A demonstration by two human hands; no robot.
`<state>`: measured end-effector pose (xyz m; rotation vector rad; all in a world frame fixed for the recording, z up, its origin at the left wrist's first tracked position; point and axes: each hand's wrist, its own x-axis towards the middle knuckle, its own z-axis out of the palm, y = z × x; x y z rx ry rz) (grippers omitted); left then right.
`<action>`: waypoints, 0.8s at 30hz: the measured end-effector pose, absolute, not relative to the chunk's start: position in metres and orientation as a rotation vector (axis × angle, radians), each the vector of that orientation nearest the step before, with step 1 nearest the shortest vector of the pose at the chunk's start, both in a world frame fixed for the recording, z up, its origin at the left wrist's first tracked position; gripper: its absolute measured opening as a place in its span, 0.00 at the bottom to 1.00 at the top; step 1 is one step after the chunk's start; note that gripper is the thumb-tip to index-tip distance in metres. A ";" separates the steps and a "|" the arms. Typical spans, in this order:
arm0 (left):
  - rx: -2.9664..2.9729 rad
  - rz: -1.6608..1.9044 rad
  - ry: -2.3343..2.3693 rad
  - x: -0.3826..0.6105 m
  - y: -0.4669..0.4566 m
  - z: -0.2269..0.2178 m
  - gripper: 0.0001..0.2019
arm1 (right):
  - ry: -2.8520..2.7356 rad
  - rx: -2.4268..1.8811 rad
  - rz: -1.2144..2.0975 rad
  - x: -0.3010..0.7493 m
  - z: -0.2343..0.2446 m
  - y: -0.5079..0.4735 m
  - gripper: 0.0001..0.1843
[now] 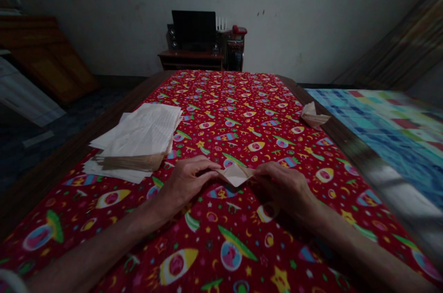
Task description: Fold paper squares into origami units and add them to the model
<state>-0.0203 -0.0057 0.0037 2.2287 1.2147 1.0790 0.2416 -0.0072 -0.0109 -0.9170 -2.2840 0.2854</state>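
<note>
A small folded paper boat (236, 175) is held between my two hands, just above the red patterned cloth. My left hand (192, 174) pinches its left tip between thumb and fingers. At the opposite tip, my right hand (285, 185) grips the paper the same way; some of its fingers are hidden. The pale middle peak of the boat stands up between them. To the left of my left hand lies a stack of loose paper sheets (141, 130), creased and unevenly piled.
Another folded paper boat (314, 116) sits near the right edge of the red cloth (221, 237). The wooden table edge (119, 94) runs along the left. Beyond the far end are a dark monitor (194, 27) and a red telephone (239, 30). A checked bedspread (380, 122) lies at right.
</note>
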 end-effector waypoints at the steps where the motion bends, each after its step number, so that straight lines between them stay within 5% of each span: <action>1: 2.226 1.078 1.209 -0.018 -0.005 0.004 0.06 | -2.287 -0.902 0.287 0.240 -0.011 -0.007 0.05; 24: 2.170 1.008 1.279 -0.017 -0.003 0.003 0.04 | -2.138 -1.038 0.608 0.228 0.011 -0.003 0.09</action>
